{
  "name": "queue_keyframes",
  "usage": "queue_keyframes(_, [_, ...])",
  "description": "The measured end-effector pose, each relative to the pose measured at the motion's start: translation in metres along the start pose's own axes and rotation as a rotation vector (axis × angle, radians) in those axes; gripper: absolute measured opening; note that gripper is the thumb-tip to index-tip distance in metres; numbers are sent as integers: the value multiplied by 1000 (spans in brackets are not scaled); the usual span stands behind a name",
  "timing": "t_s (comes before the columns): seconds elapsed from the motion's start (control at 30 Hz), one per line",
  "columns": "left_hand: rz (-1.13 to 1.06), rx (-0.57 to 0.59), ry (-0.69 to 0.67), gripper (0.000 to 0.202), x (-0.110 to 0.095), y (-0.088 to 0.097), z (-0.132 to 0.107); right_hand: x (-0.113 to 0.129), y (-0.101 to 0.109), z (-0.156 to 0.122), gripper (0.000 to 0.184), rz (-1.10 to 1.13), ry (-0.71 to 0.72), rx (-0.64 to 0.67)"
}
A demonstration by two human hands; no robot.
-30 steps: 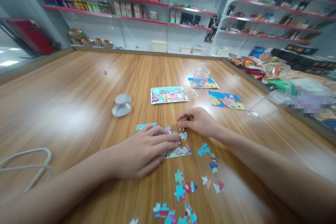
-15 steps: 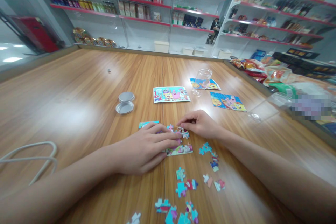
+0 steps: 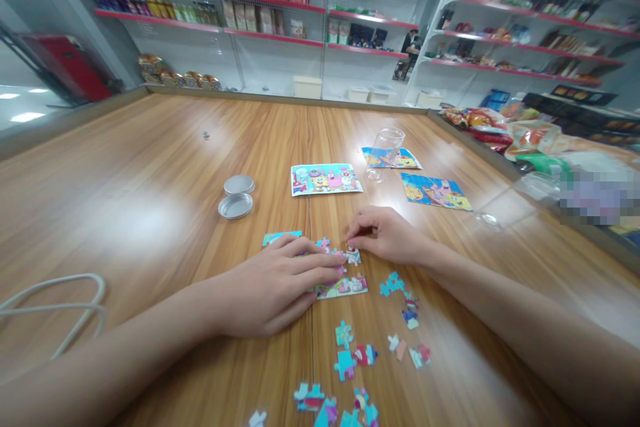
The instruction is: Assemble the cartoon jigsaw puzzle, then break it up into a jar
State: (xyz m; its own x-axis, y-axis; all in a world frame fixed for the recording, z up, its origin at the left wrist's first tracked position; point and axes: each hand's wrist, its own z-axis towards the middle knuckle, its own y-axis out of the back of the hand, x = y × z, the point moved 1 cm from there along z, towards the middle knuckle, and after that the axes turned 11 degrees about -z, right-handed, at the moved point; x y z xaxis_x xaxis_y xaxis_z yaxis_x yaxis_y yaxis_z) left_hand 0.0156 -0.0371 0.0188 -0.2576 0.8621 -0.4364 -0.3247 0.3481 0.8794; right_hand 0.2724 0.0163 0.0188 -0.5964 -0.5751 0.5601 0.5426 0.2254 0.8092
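2 bare hands at the jigsaw. your left hand (image 3: 283, 283) is flat, palm down, fingers stretched out over the partly built jigsaw (image 3: 345, 285), gripping nothing i can see. probably there to pin the joined part so it won't skate on the wood tabletop (image 3: 125, 173). it covers the middle, so can't say what's joined under it.

your right hand (image 3: 383, 233) is at the jigsaw's upper right edge, thumb and index curled toward each other. a small jigsaw piece (image 3: 353, 256) is right at those tips; can't tell whether it's pinched or just touched.

jigsaw vs fingers: bottom strip shows below your left fingertips, ragged knobbed edge faces the right hand. a light-blue strip (image 3: 281, 237) pokes out past the left knuckles; can't tell if it's attached.

loose pieces (image 3: 345, 365) are spread on your side, likely so each can be read and picked singly. 1 picture card (image 3: 327, 180) lies just beyond, image toward you, presumably as reference. 2 blue picture sheets (image 3: 436, 192) sit farther right, 2 round metal lids (image 3: 235, 205) off left, both clear of your hands.
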Motion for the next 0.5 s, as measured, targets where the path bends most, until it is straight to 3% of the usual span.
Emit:
queue_keyframes(0.1, [4,-5,-6,51,0,0,0,-4,-1,1,9,-33,-15,-22])
queue_keyframes(0.27, [-10,28,0,49,2,1,0,-20,0,5,19,211,-192,-132])
queue_keyframes(0.37, [-3,48,3,49,3,1,0,-21,1,4,19,267,-134,-171])
queue_keyframes(0.43, [-4,46,7,49,3,1,0,-13,3,0,16,235,-42,-88])
queue_keyframes(0.5, [-9,33,8,49,3,1,1,4,7,-4,13,152,99,96])
